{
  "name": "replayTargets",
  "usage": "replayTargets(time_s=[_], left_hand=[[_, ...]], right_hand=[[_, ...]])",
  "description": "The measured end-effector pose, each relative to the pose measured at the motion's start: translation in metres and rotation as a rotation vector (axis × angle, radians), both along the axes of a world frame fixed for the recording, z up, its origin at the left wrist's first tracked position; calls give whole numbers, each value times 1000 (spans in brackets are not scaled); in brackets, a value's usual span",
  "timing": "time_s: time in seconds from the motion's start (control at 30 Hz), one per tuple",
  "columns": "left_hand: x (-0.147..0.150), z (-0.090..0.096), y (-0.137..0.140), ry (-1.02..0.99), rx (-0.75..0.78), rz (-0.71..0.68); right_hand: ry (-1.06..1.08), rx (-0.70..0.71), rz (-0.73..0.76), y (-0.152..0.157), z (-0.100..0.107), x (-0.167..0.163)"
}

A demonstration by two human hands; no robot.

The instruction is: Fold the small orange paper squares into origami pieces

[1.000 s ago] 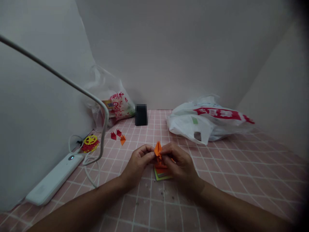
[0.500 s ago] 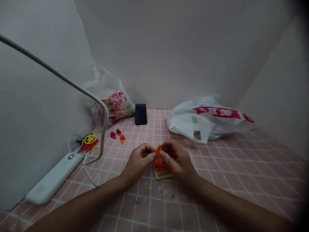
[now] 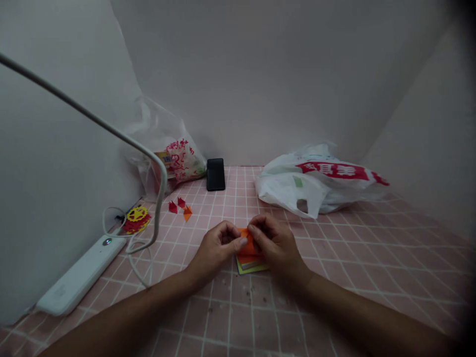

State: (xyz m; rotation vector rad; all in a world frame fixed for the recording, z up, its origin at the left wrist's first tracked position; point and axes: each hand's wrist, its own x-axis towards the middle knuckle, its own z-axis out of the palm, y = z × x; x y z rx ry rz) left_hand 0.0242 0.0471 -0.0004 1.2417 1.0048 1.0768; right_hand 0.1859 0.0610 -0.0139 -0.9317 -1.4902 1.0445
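Note:
A small orange origami paper [image 3: 248, 244] is pinched between my two hands above the tabletop. My left hand [image 3: 221, 244] grips its left side with thumb and fingers closed. On the other side, my right hand [image 3: 274, 243] pinches the paper's right edge, its thumb on top and fingers partly covering it. Right beneath lies a stack of coloured paper [image 3: 253, 268], with a yellow-green edge showing. Further left on the table sit an orange folded paper piece [image 3: 188, 214] and two red folded paper pieces [image 3: 173, 207].
A black phone [image 3: 215, 174] lies near the wall. A filled clear bag [image 3: 182, 161] stands back left, a white plastic bag [image 3: 320, 183] back right. At left are a white power strip [image 3: 80, 277], a cable [image 3: 160, 198] and yellow and red cut-outs [image 3: 137, 218].
The orange paper's raised pointed tip is no longer seen; the paper now looks flatter and lower between my fingers. Both hands stay nearly in place. The view has shifted slightly.

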Motion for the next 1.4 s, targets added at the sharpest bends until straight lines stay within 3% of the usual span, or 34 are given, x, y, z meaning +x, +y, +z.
replayTargets(time_s=[0.23,0.57,0.7,0.83,1.07,1.2,1.4], left_hand=[[0,-1,-1,53,4,6],[-3,-6,0,108,116,46],[-5,-4,0,272,298,108],[-7,1,-1,440,557,148],[-8,3,-3,516,808,174],[-9,3,-3,544,912,185],[-10,3,-4,610,1006,200]], right_hand=[[-106,124,-72,-3,-2,2],[91,-80,10,-2,3,-1],[107,-82,82,-2,6,-1],[86,-35,126,-3,5,-1],[-88,162,84,-4,0,1],[-181,309,51,-5,2,2],[-221,398,49,-8,5,2]])
